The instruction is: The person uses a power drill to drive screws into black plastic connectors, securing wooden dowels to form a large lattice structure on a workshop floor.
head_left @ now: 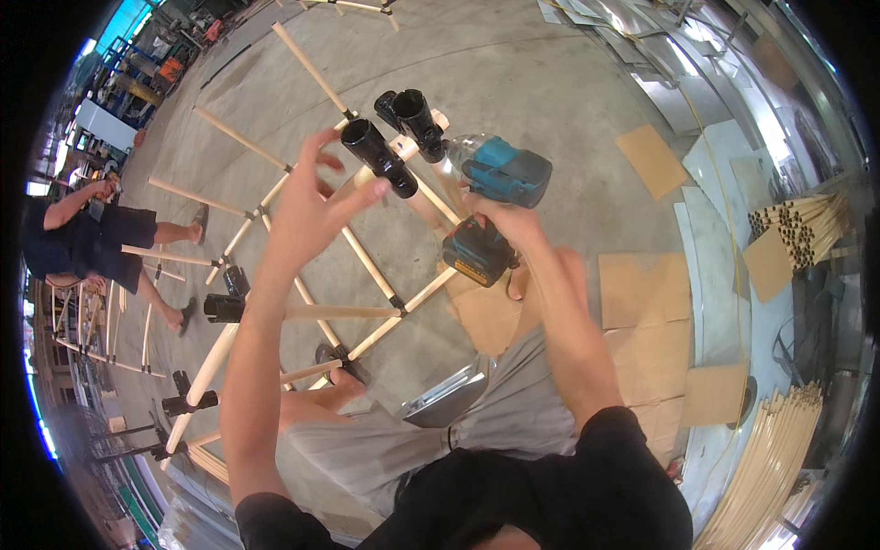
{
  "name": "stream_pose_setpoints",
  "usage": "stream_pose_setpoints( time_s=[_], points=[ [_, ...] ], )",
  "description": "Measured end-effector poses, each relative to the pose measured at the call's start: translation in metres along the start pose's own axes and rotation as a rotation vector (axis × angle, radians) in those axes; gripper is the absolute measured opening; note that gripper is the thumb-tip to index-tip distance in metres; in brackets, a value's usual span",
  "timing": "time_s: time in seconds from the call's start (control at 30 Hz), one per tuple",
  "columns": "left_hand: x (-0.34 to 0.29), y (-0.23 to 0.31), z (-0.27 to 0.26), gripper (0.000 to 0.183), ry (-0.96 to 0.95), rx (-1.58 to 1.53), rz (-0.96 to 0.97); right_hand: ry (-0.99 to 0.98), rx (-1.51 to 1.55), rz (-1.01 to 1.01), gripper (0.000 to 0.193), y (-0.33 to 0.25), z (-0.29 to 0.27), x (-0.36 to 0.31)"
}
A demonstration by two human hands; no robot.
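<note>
My right hand (506,223) grips a cordless drill (511,172) with a teal body and black battery. Its front end points left, close to a black pipe connector (417,119). My left hand (316,197) is at another black pipe connector (378,158), thumb across its lower part and bent fingers by its open end. I cannot make out a screw or the drill's tip. Both connectors sit at the upper end of a frame of pale pipes (367,261) joined with black fittings, standing on the floor in front of me.
A silver metal object (449,394) lies between my legs. Cardboard sheets (644,302) cover floor at right, beside metal sheets and bundles of pale pipes (770,467). More black connectors (225,307) sit left of my left forearm. Another person (101,229) stands at far left near similar frames.
</note>
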State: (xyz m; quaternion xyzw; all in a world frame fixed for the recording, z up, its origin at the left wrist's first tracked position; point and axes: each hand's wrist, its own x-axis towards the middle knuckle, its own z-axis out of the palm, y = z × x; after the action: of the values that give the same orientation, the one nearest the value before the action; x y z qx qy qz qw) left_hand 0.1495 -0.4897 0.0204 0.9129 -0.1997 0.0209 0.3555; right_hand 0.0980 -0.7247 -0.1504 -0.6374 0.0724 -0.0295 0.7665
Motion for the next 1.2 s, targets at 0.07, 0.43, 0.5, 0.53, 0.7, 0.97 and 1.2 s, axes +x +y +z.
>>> stream_pose_setpoints(
  time_s=[0.07, 0.43, 0.5, 0.53, 0.7, 0.97, 1.2],
  points=[
    [0.011, 0.011, 0.001, 0.068, 0.084, -0.143, 0.107, -0.012, 0.034, -0.006, 0.012, 0.001, -0.003, 0.0],
    [0.099, 0.037, 0.004, 0.029, -0.601, -0.062, 0.408, -0.074, 0.005, -0.022, 0.012, 0.005, -0.003, 0.0],
    [0.106, 0.035, -0.002, 0.026, -0.646, -0.041, 0.429, -0.046, -0.017, 0.015, 0.011, -0.002, 0.0, -0.002],
    [0.11, 0.033, -0.004, 0.026, -0.678, -0.061, 0.442, -0.034, -0.027, 0.034, 0.012, -0.004, 0.001, -0.003],
    [0.107, 0.041, -0.002, 0.029, -0.659, -0.105, 0.523, -0.052, -0.15, 0.112, 0.018, -0.005, -0.007, 0.0],
    [0.119, 0.019, 0.011, 0.039, -0.845, -0.351, 0.345, -0.035, -0.13, -0.01, 0.018, 0.002, -0.011, 0.0],
    [0.116, 0.009, 0.015, 0.047, -0.812, -0.507, 0.345, -0.008, -0.277, 0.004, 0.014, 0.005, -0.009, -0.003]
  ],
)
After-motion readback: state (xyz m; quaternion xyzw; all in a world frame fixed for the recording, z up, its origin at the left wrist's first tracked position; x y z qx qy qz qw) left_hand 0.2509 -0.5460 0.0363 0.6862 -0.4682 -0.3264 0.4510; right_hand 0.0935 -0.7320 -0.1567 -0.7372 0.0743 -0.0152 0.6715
